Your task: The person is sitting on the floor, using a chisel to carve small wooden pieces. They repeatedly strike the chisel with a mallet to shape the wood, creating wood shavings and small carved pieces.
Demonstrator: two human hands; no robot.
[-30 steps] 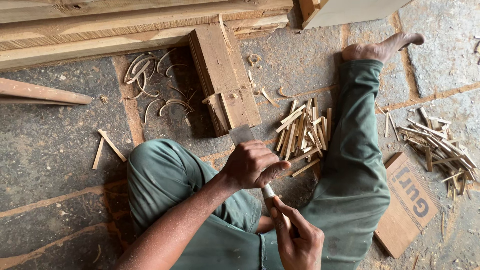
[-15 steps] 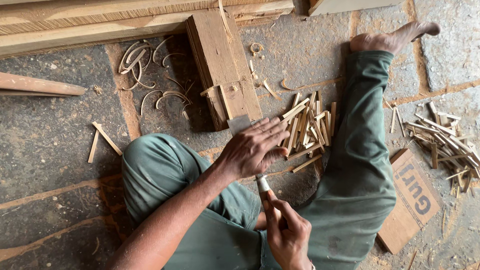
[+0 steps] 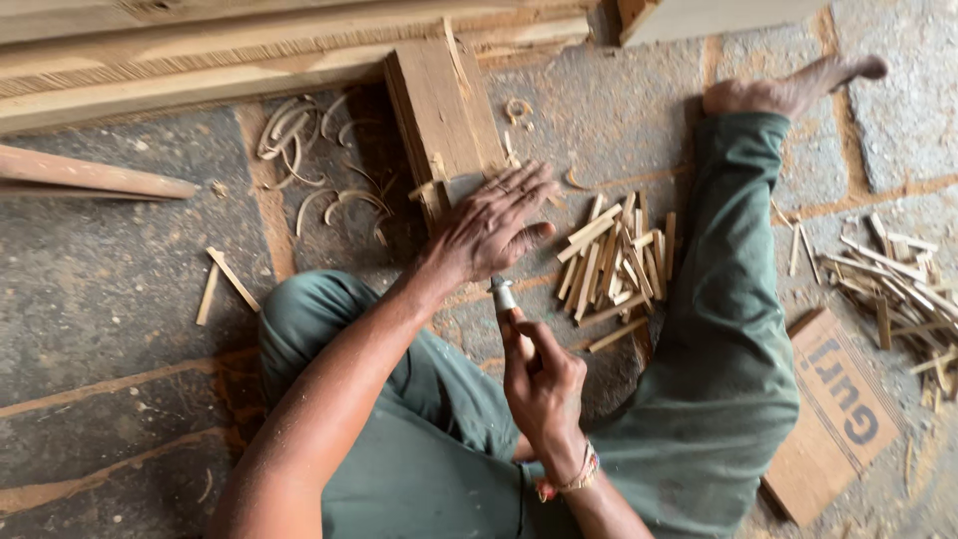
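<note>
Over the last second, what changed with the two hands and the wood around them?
The left hand opened from a fist near the tool and moved up, now spread flat, fingers reaching the near end of the wooden block. The right hand kept its grip on the metal-collared tool, lifting slightly. The pile of wood strips, the curled shavings and the outstretched leg stayed put.

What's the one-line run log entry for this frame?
left hand: open, flat over thick wooden block | right hand: grip on metal-tipped tool handle | pile of short pale wooden sticks: beside hands, on stone floor
</note>
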